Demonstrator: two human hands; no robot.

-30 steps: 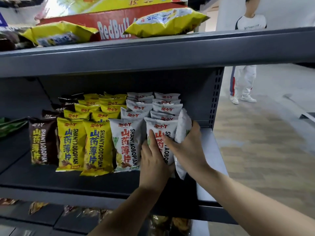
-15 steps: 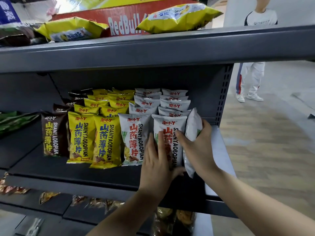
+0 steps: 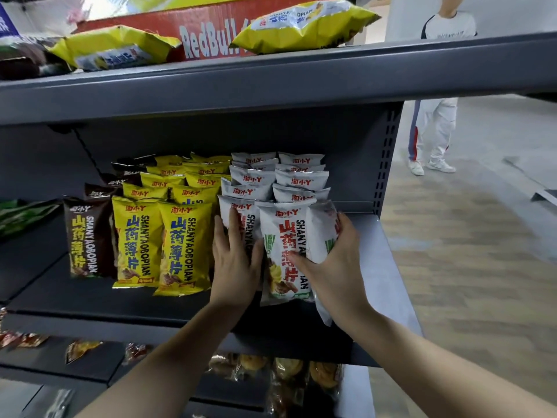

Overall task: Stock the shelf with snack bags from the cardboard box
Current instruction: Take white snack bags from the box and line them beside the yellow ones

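1. My right hand [image 3: 337, 267] grips a white snack bag [image 3: 321, 233] that is turned edge-on at the right end of the shelf [image 3: 90, 294]. The fingers curl round its far side, and the thumb lies across the front white bag [image 3: 283, 236] beside it.
2. The gripped bag stands upright and touches that front bag, with my palm against its lower half.
3. My left hand [image 3: 238, 263] lies flat with straight fingers and presses the left white bag [image 3: 252, 226], just right of the yellow bags [image 3: 180, 245].
4. Half a second ago the left hand covered the seam between the two front white bags. It has since slid left, so the right one's print shows in full.
5. The right hand still clasps the same bag, with its thumb now lower.
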